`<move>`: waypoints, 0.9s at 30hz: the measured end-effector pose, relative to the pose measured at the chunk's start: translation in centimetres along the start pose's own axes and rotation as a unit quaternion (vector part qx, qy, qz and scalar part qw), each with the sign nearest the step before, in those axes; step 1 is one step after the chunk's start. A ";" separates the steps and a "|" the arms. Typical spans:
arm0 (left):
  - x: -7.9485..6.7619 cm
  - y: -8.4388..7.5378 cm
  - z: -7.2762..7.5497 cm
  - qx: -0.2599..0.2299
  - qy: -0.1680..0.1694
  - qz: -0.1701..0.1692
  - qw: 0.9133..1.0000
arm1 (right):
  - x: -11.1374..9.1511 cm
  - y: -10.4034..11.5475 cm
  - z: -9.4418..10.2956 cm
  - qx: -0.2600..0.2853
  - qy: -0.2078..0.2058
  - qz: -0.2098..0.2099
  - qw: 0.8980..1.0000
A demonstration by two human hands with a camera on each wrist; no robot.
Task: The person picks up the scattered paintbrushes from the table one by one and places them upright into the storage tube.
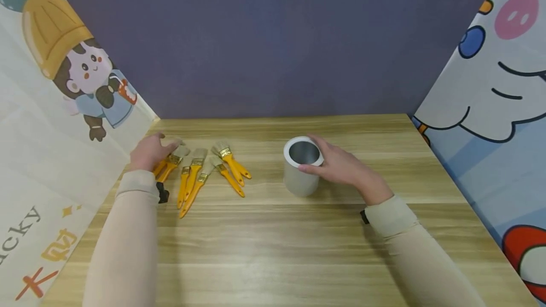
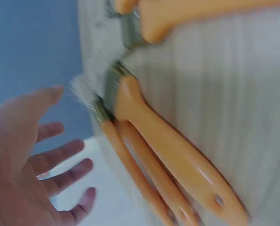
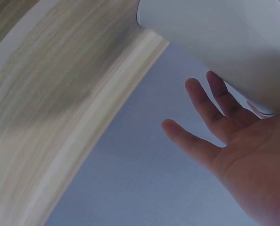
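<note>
At the left of the table, my left hand (image 1: 149, 152) hovers over a small bunch of paintbrushes (image 1: 169, 168) with yellow handles and pale bristles. In the left wrist view its fingers are spread and hold nothing, with the thumb close to the bristles of the nearest paintbrush (image 2: 163, 146). My right hand (image 1: 343, 165) grips the upper side of a white cylindrical can (image 1: 300, 181), thumb at the front of the rim and index finger at the back. The can stands upright with a grey interior. In the right wrist view, the outer fingers (image 3: 203, 106) extend loosely beside its wall.
Several more paintbrushes lie between the hands, in a middle group (image 1: 194, 174) and a right group (image 1: 232, 167). Everything rests on a wood-grain table (image 1: 264, 250). A dark purple-blue wall (image 1: 277, 41) rises behind it, with cartoon-printed panels on both sides.
</note>
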State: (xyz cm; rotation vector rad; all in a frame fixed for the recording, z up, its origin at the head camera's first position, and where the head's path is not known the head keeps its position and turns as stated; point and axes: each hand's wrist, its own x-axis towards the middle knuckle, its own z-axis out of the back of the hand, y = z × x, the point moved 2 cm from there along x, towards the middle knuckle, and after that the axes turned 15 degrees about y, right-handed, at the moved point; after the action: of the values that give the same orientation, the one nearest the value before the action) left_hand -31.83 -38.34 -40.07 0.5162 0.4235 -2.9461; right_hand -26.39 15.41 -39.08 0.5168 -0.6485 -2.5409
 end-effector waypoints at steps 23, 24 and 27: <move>3.1 4.7 -2.2 -0.074 0.024 -0.004 0.997 | 0.0 0.2 -0.1 -0.009 -0.006 -0.006 1.000; 3.2 4.7 -2.2 -0.075 0.026 -0.005 0.997 | 0.0 0.2 -0.1 -0.008 -0.006 -0.006 1.000; 3.5 4.7 -2.2 -0.079 0.032 -0.006 0.996 | 0.1 0.1 -0.1 -0.007 -0.004 -0.007 1.000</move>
State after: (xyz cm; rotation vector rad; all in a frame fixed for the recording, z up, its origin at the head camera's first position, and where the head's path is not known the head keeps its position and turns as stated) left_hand -33.68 -42.42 -44.43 0.5896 0.6635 -2.8808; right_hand -26.33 15.21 -39.14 0.5071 -0.6307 -2.5595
